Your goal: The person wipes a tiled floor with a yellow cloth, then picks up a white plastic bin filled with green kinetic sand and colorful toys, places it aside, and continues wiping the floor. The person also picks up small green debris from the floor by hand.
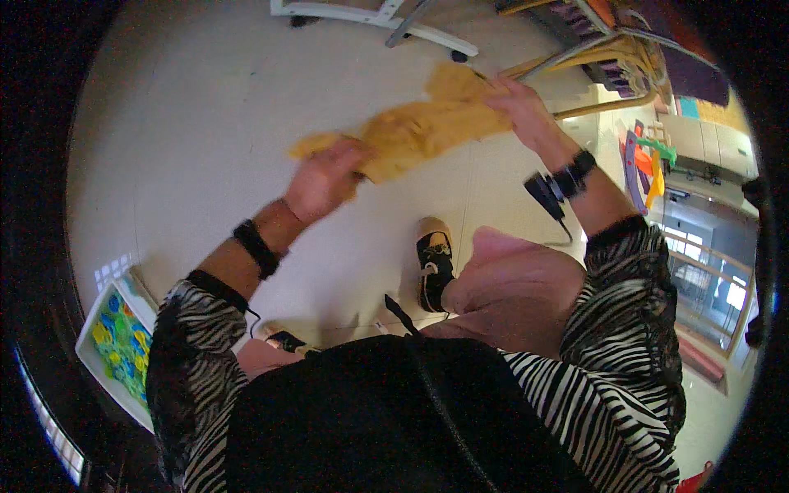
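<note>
A white tray of bright plastic pieces (pixel 123 345) sits low at the left, the left hand (pixel 325 177) grips one end of a crumpled mustard-yellow cloth (pixel 419 127) stretched above the pale floor (pixel 205 123), and the right hand (pixel 518 103) pinches its other end.

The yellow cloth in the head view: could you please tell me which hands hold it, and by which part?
Both hands hold the yellow cloth: the left hand grips its left end, the right hand its upper right end.
</note>
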The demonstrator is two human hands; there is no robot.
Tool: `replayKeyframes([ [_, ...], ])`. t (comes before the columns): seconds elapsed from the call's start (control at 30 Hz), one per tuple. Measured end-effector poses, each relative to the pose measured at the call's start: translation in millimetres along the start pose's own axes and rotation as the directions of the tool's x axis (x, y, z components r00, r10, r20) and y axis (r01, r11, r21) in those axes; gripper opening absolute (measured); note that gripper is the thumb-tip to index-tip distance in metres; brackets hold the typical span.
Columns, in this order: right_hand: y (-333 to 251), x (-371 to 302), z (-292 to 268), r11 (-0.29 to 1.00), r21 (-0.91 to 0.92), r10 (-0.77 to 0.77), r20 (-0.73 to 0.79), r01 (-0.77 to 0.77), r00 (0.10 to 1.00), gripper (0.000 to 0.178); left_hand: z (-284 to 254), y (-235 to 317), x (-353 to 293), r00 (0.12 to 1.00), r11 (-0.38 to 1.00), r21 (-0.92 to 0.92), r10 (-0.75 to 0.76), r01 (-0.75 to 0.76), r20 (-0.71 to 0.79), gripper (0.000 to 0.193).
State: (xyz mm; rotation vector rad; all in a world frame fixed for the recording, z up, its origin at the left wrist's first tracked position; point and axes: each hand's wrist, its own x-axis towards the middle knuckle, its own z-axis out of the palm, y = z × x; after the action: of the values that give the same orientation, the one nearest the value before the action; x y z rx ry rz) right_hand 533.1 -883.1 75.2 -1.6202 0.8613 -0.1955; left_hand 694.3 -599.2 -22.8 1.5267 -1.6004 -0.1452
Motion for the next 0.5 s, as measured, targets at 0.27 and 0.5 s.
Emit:
replayKeyframes([
  [0.27, 187.7, -136.8, -143.6, 0.978, 0.198, 0.172, -0.588, -0.066, 0.790, 0.028, 160.5, 73.9, 43.6, 0.871, 0.951, -0.289, 0.050, 0.107, 0.489, 0.033],
  [0.5, 391.6, -123.0, -97.1, 0.606, -0.111, 0.363, -0.842, -0.788, 0.398, 0.083, 205.5, 73.2, -7.4, 0.836, 0.976, -0.192, 0.016, 0.107, 0.548, 0.035],
])
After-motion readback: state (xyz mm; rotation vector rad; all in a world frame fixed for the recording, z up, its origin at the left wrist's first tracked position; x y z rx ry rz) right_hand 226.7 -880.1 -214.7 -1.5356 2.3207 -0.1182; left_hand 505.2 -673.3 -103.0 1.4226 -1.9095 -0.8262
